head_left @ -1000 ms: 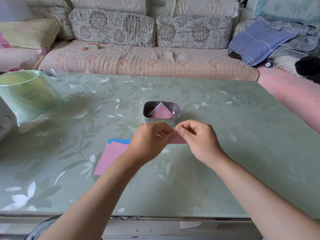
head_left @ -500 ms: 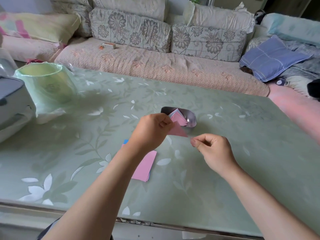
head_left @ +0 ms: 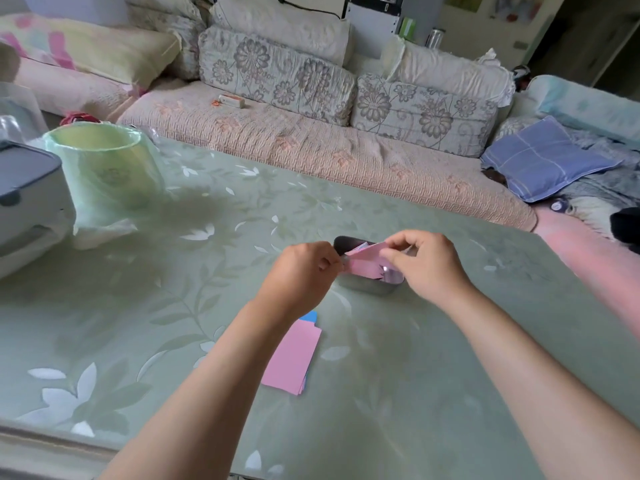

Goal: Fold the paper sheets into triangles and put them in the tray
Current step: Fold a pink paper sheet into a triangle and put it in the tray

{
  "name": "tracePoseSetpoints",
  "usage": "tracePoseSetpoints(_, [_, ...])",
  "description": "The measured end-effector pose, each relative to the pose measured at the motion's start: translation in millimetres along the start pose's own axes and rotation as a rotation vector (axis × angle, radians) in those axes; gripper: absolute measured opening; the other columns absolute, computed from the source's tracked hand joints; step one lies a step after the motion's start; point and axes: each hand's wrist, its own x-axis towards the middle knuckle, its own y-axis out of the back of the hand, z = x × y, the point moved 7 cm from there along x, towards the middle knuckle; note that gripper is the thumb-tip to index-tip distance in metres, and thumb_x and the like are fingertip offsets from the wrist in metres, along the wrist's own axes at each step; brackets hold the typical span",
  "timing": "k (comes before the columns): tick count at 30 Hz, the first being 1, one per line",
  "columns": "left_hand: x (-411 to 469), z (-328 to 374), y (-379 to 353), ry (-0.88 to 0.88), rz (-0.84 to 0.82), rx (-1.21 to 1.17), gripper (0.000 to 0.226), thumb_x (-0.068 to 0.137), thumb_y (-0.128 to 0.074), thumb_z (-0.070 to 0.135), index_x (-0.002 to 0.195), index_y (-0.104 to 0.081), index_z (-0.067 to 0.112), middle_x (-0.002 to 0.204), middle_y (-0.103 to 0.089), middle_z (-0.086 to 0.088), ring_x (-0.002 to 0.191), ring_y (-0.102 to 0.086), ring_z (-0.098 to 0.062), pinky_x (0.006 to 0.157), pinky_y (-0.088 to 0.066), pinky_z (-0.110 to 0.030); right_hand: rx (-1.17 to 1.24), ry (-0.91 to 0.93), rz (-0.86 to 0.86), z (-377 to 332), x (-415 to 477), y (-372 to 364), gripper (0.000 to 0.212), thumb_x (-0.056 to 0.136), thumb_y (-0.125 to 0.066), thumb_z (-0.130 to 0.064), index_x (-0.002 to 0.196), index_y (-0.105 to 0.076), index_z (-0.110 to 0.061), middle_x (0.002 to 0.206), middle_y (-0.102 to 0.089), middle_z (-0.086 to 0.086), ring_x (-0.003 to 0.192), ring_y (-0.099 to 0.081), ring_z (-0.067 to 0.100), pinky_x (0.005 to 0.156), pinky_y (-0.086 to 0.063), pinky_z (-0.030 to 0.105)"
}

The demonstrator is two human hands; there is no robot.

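A folded pink paper [head_left: 363, 263] hangs just above the small metal tray [head_left: 367, 287] in the middle of the green table. My left hand [head_left: 301, 271] pinches its left corner and my right hand [head_left: 426, 263] pinches its upper right edge. The tray holds other folded pieces, mostly hidden behind the held paper and my hands. A stack of flat sheets, pink on top [head_left: 294, 358] with a blue corner [head_left: 309, 317] showing, lies on the table below my left wrist.
A green bin with a plastic liner [head_left: 104, 168] stands at the table's left, next to a grey-and-white appliance [head_left: 27, 202]. A sofa with floral cushions [head_left: 311, 140] runs along the far edge. The near table edge [head_left: 52, 445] is at bottom left.
My right hand came back up and took hold of the pink paper, which my left hand held alone. Both hands now hold it over the tray. The view shifted left.
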Motion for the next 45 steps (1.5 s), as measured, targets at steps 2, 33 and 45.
tracePoseSetpoints(2, [2, -8, 0, 0.033, -0.033, 0.048, 0.011, 0.088, -0.061, 0.019, 0.081, -0.067, 0.024, 0.075, -0.067, 0.008, 0.077, -0.064, -0.017, 0.069, -0.053, -0.030, -0.036, -0.028, -0.019, 6, 17, 4, 0.021, 0.081, -0.079, -0.019, 0.071, -0.069, -0.033, 0.064, -0.067, -0.019, 0.056, -0.058, 0.000, 0.062, -0.045, 0.016])
tracePoseSetpoints(33, [-3, -18, -37, 0.032, -0.218, 0.175, 0.049, 0.095, -0.056, 0.032, 0.140, -0.045, 0.017, 0.129, -0.051, -0.003, 0.115, -0.053, -0.020, 0.079, -0.036, -0.025, -0.903, 0.176, -0.379, 24, 61, -81, 0.034, 0.078, -0.067, -0.051, 0.071, -0.051, -0.022, 0.081, -0.058, -0.003, 0.083, -0.056, 0.026, 0.066, -0.037, 0.030])
tracePoseSetpoints(45, [-3, -20, -37, 0.033, -0.210, 0.174, 0.046, 0.094, -0.057, 0.032, 0.136, -0.048, 0.016, 0.125, -0.054, -0.003, 0.112, -0.055, -0.020, 0.079, -0.039, -0.027, -0.839, 0.173, -0.265, 19, 66, -75, 0.037, 0.073, -0.064, -0.063, 0.082, -0.062, -0.027, 0.081, -0.055, -0.007, 0.089, -0.059, 0.024, 0.068, -0.036, 0.031])
